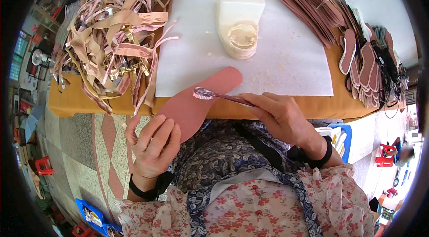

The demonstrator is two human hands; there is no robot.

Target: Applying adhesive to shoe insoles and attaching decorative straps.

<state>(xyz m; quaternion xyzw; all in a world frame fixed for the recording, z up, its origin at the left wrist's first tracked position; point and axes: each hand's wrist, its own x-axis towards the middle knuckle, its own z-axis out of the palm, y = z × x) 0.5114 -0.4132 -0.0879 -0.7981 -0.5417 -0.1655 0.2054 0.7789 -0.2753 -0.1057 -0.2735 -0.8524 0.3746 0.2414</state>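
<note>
Left hand (154, 141) down at the lap, fingers curled under the heel end of a pinkish-brown insole (196, 100), gripping it so the toe end lies out over the table edge (80, 105) onto the white sheet (286, 44). Right hand (281, 118) pinched shut around the handle of a small brush (219, 95), bristle head hovering just over the middle of the insole, touching or a hair above, hard to say. No wet sheen readable on the insole surface from here, so gluing on this piece looks barely begun at best. Straight ahead on the sheet, a white glue pot (239, 20) with a crusted round well, well apart from the brush. Off to the right, a fanned stack of matching insoles (321, 9), coated or waiting, impossible to tell. Off to the left, a tangled heap of pink and gold straps (111, 35), none attached to anything yet. Plenty left, by the look of both piles.
</note>
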